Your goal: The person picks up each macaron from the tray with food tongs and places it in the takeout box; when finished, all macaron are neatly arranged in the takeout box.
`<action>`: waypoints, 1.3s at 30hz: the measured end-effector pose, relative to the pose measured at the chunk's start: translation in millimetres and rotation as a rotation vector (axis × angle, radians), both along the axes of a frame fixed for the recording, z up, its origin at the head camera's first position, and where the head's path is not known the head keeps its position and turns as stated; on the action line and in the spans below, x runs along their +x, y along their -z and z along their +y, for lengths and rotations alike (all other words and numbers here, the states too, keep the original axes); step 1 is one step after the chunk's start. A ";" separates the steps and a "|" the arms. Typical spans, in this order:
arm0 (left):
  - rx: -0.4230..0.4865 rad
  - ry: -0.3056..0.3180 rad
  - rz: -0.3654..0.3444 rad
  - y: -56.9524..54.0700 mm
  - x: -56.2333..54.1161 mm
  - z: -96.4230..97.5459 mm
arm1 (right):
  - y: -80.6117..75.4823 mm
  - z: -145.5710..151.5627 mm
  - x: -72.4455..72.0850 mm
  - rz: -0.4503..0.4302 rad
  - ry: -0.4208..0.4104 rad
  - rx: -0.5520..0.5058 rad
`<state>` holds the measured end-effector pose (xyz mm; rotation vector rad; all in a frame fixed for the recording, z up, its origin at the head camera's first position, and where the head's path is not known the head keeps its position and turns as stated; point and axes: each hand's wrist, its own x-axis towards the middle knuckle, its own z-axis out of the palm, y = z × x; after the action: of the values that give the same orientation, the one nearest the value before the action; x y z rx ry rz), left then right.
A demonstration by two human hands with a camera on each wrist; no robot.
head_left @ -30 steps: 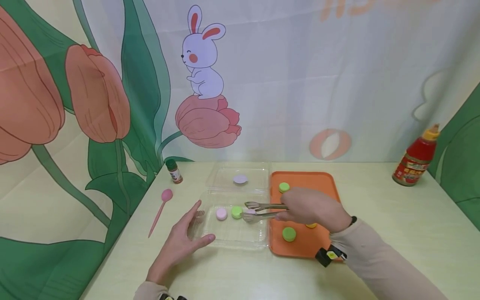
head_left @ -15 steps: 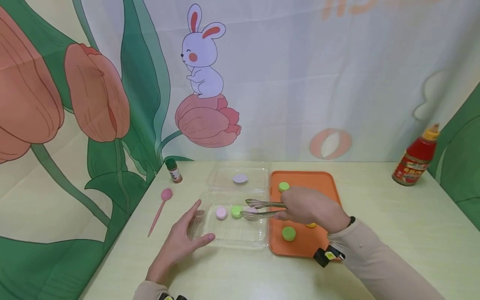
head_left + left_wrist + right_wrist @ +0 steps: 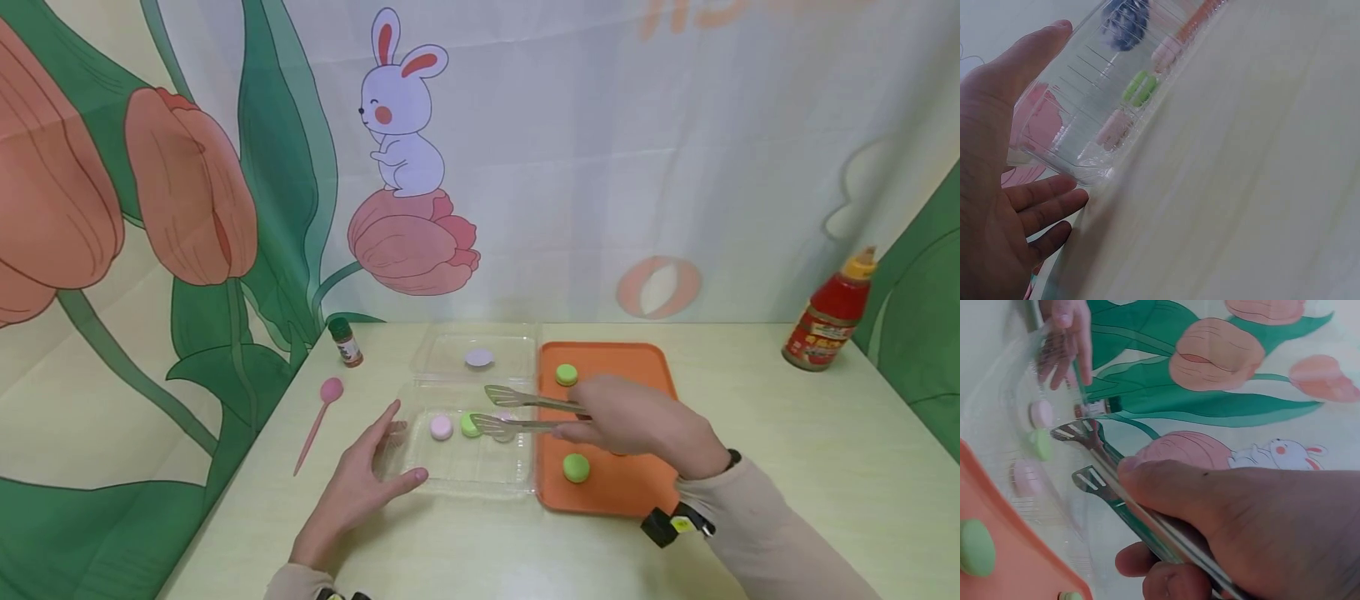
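Note:
My right hand [image 3: 637, 421] grips metal tongs [image 3: 528, 425], whose two slotted tips stand apart above the clear plastic box. Nothing is between the tips in the right wrist view. In the box [image 3: 465, 475] lie a pink macaron [image 3: 441, 427] at left, a green macaron [image 3: 470, 424] partly behind a tong tip, and another pink macaron [image 3: 1027, 477] nearest the tray. My left hand [image 3: 363, 475] rests at the box's left side, thumb and fingers spread along its wall; the left wrist view shows the fingers [image 3: 1054, 203] by the corner.
An orange tray [image 3: 555, 496] right of the box bears green macarons [image 3: 576, 468]; my right hand covers part of it. The box's lid [image 3: 435, 354] lies folded back with a pale disc [image 3: 479, 357]. A pink spoon [image 3: 318, 425], spice jar [image 3: 345, 342] and red sauce bottle [image 3: 828, 317] stand apart.
The tongs have come off the right-hand pink macaron, which stays in the box. Their tips now sit higher and slightly left, a little wider apart. My left hand has hardly moved.

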<state>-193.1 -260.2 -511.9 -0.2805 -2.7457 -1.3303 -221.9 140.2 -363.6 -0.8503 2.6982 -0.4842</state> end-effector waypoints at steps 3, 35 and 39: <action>-0.003 -0.002 -0.004 0.2 -0.2 0.1 | -2.5 10.5 1.8 -0.001 0.020 -0.084; -0.009 -0.009 -0.011 0.4 -0.2 0.5 | 44.6 83.8 -20.0 0.108 0.363 -0.229; -0.014 -0.008 -0.022 -0.7 -0.5 1.2 | 57.7 86.2 -26.2 0.086 0.363 -0.204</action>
<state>-193.6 -259.1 -511.1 -0.2577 -2.7718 -1.3207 -248.1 226.5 -421.3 -0.4306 2.9305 -0.8300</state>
